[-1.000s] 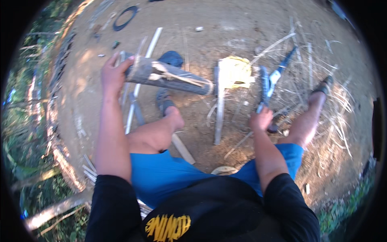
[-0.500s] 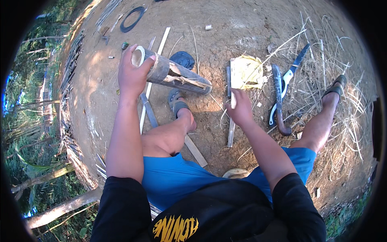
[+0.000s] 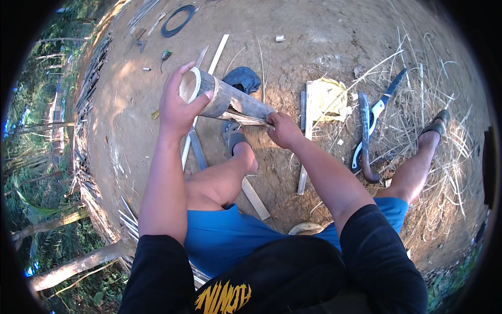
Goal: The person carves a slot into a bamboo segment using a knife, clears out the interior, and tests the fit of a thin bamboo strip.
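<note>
A thick, greyish section of bamboo (image 3: 224,98) is held slantwise above the ground, its hollow end up at the left. A ragged, splintered gap runs along its near side. My left hand (image 3: 177,103) is closed around the hollow end, thumb over the near side and fingers behind. At the lower right end, my right hand (image 3: 285,130) grips the bamboo by its edge with thumb and fingers; the fingertips are partly hidden. Beyond the bamboo lies a dark, crumpled bag or cloth (image 3: 243,78).
Right of my right hand, a crumpled yellow sheet (image 3: 328,99) lies by a wooden strip (image 3: 305,152). A curved dark blade or sheath (image 3: 365,133) and a white-handled saw (image 3: 377,109) rest near shaved bamboo strips (image 3: 439,157). A black coil (image 3: 178,21) is far left.
My right hand has left the wooden strip by the yellow sheet and moved left onto the bamboo's lower end. My left hand keeps its grip; the bamboo has turned slightly.
</note>
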A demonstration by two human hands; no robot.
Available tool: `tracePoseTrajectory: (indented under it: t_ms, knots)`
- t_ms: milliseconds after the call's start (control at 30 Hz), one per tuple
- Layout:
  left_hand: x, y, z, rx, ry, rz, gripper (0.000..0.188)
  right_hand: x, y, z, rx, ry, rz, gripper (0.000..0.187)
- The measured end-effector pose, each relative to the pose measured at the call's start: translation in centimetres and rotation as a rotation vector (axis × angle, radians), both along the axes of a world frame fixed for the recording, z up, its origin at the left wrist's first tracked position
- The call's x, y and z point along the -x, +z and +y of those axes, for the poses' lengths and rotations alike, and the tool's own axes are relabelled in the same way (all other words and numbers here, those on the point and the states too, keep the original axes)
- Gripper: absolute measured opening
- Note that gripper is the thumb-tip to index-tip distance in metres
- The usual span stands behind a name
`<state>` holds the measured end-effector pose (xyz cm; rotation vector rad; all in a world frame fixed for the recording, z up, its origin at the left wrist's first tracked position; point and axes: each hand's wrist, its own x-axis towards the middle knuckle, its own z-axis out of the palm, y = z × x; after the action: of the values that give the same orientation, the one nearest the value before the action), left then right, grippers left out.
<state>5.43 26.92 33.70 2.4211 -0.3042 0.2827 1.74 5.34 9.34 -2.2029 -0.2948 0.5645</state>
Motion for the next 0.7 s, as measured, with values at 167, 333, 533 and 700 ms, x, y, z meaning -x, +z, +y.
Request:
tracePoseTrajectory:
  t_ms: [167,333,533,700]
  knots:
    - [0.5,1.1,-0.2,-0.026,-0.047,0.034,0.067,-0.1,0.3,-0.3,-0.086,0.043,0.141,0.034]
    - [0.6,1.6,0.4,-0.147,0.066,0.126,0.067,2.7,1.4,-0.4,-0.118,0.025,0.039,0.039]
    - [0.4,0.8,-1.1,-0.285,0.114,-0.046,0.061,4.5,3.0,-0.1,-0.159,-0.104,0.159,0.047]
    - [0.2,0.5,-2.1,-0.306,0.140,-0.086,0.061,6.2,6.0,-2.4,-0.011,-0.062,0.151,0.046]
